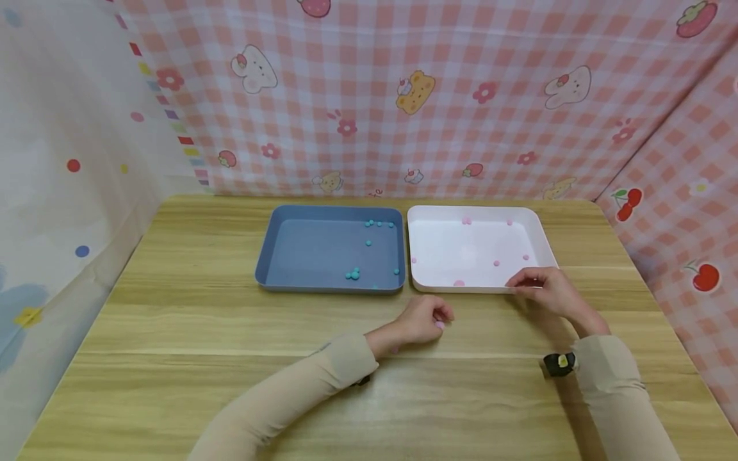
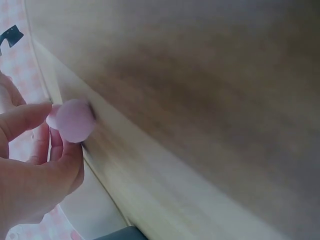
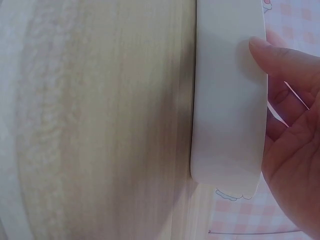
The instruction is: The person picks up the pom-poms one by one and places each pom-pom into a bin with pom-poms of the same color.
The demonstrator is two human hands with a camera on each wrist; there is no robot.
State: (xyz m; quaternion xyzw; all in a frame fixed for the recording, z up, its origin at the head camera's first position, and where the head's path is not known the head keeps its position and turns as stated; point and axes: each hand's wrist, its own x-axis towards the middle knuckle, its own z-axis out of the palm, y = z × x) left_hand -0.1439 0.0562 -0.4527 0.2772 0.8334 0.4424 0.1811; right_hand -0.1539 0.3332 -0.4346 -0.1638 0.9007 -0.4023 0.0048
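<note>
My left hand (image 1: pixel 423 318) is over the table in front of the two trays, pinching a small pink ball (image 1: pixel 440 325) between thumb and fingers. In the left wrist view a larger-looking pink ball (image 2: pixel 76 121) overlaps the fingertips and partly hides the held one. A pink ball (image 1: pixel 394 349) also shows below the left wrist. My right hand (image 1: pixel 548 291) grips the near rim of the white tray (image 1: pixel 490 289) close to its right corner. The right thumb (image 3: pixel 280 57) presses the outer wall while the fingers reach over inside. Several pink balls (image 1: pixel 496 263) lie scattered in that tray.
To the left stands a blue-grey tray (image 1: pixel 311 289) with several teal balls (image 1: pixel 354 275), a narrow gap from the white one. Both trays are toward the back of the wooden table (image 1: pixel 173 384). Patterned cloth (image 1: pixel 369 96) hangs behind and at the sides.
</note>
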